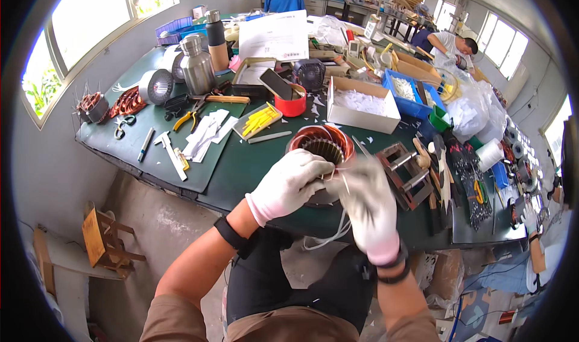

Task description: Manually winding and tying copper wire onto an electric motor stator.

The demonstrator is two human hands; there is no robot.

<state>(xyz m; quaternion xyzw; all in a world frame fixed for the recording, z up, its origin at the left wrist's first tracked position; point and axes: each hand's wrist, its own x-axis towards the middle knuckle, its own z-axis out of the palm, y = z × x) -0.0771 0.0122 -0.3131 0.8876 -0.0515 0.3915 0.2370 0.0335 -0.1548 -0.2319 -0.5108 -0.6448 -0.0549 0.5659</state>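
A motor stator (321, 142) with copper windings and a slotted metal core stands at the table's near edge, in front of me. My left hand (291, 182), in a white glove, is at its near left rim, thumb and fingers pinched together; whatever they grip is too small to make out. Close on the right is my gloved right hand (371, 206), its fingers smeared by motion. A thin white strand shows by those fingers. Below the hands, a loop of pale cord (329, 243) hangs over the table edge. Both gloves hide the stator's near side.
Right of the stator lies a metal frame fixture (405, 174), with hand tools beyond. A white box of paper pieces (363, 104), a red tape roll (291, 102) and a tray of yellow strips (261, 120) stand behind. Pliers (190, 114) and a caliper (172, 155) lie left. Co-workers are at right.
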